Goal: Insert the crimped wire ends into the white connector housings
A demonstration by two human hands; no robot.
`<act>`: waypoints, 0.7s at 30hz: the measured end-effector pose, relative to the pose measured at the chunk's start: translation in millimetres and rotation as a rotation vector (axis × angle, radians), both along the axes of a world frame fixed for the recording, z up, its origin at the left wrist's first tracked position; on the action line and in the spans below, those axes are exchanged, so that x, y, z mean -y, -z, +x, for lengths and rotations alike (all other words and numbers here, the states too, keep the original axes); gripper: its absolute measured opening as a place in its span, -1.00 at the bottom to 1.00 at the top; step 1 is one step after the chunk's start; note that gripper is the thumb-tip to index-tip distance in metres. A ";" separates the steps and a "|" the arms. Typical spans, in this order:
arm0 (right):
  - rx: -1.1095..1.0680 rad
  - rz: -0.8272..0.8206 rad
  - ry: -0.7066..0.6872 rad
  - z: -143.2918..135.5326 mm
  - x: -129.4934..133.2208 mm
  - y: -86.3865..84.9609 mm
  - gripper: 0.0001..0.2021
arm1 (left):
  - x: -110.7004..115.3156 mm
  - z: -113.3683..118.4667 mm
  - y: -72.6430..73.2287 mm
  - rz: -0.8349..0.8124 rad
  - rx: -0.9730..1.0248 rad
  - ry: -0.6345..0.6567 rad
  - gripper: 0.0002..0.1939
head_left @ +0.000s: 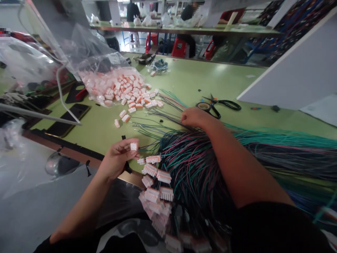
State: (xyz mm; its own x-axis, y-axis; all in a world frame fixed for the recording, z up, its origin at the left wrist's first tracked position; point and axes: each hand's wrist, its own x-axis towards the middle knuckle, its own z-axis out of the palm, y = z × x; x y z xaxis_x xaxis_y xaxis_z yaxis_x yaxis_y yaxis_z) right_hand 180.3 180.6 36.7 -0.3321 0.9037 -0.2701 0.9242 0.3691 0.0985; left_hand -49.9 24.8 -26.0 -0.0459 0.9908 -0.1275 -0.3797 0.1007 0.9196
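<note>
Between the thumb and fingers of my left hand (pixel 119 156) is a white and orange connector (pixel 134 146), with thin wires running from it to the right. My right hand (pixel 193 117) is closed over dark wires (pixel 171 111) on the green table; what its fingertips grip is too small to tell. A thick bundle of green, pink and dark wires (pixel 189 151) lies below and right of it. Wired connectors (pixel 152 195) hang in a cluster at the table's front edge. Loose connectors (pixel 129 88) spill from a clear plastic bag (pixel 105 58) at the back left.
Black scissors (pixel 229 104) and a tape roll (pixel 203 105) lie beyond my right hand on the green table (pixel 210 79). A dark flat device (pixel 68 120) rests at left near a pale cable (pixel 61 95). A white panel (pixel 295 66) stands at right. People sit in the background.
</note>
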 end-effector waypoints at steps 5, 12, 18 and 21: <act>-0.006 0.046 -0.008 -4.5 6.6 -1.3 -0.71 | 1.3 1.4 -3.5 -0.044 0.003 -0.008 -0.75; 0.067 0.043 -0.031 -8.4 4.9 4.2 -0.68 | 0.4 1.9 -4.5 -0.040 0.026 0.001 -0.76; 0.068 0.096 -0.036 -8.2 -0.6 17.2 -0.69 | 0.4 1.2 -0.8 -0.006 0.023 0.014 -0.76; 0.042 0.104 -0.048 -6.3 -2.4 17.2 -0.70 | 0.3 0.8 0.6 0.002 0.023 0.014 -0.74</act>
